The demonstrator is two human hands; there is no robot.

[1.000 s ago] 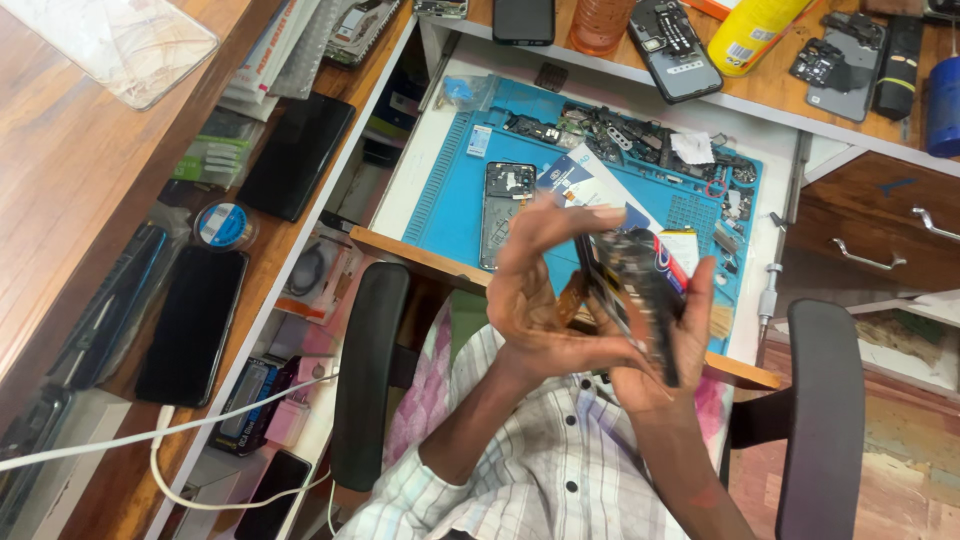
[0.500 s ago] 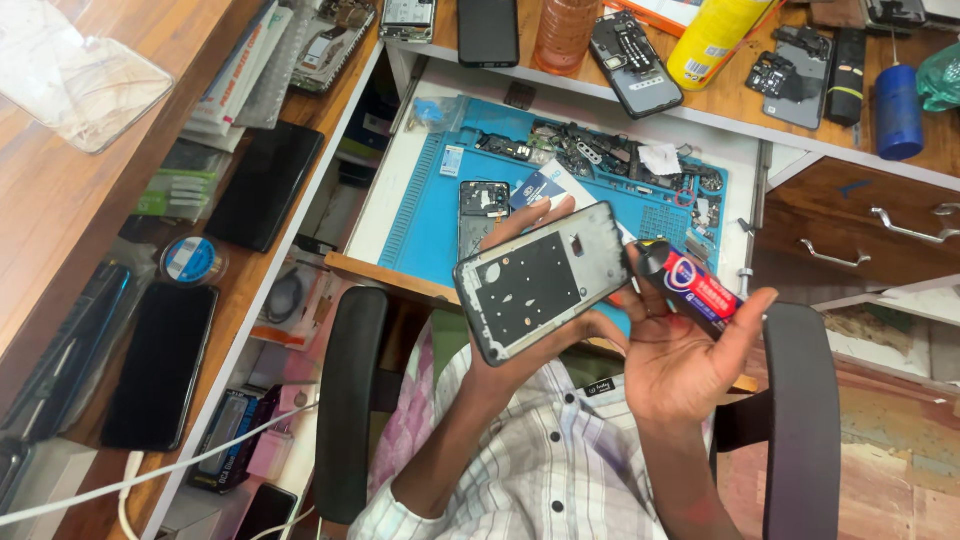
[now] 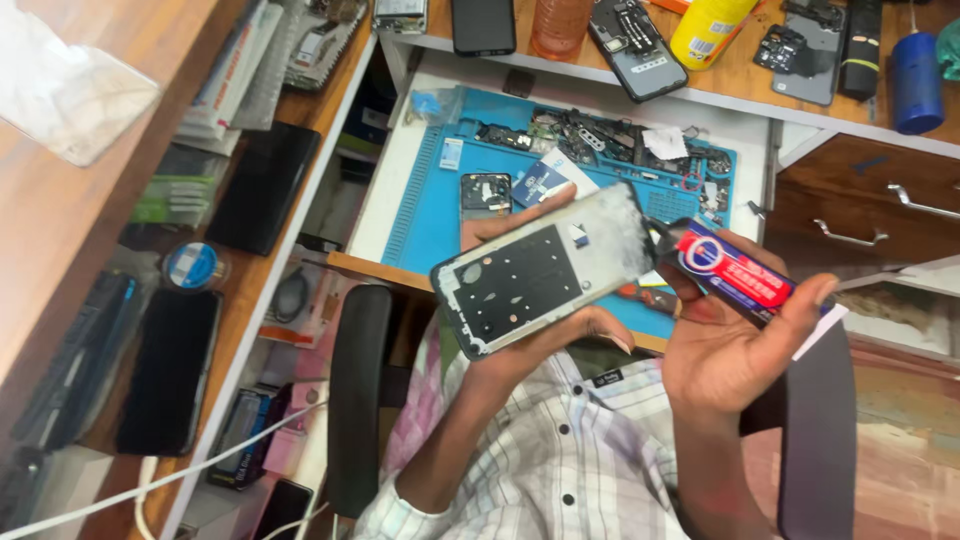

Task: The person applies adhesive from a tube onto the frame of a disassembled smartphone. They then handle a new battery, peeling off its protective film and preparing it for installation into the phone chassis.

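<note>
Phone frame (image 3: pixel 545 270) long axis left-right, tilted; tube (image 3: pixel 735 272) nozzle toward it.

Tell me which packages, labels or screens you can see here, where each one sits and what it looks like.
Glue tube: red, white and blue label, in the right hand.
Phone frame: grey, inner side up, held by the left hand.
Yellow bottle: printed label, top shelf.
Dark screens: flat black slabs, left shelf.
Small card: blue and white, on the blue mat.
</note>
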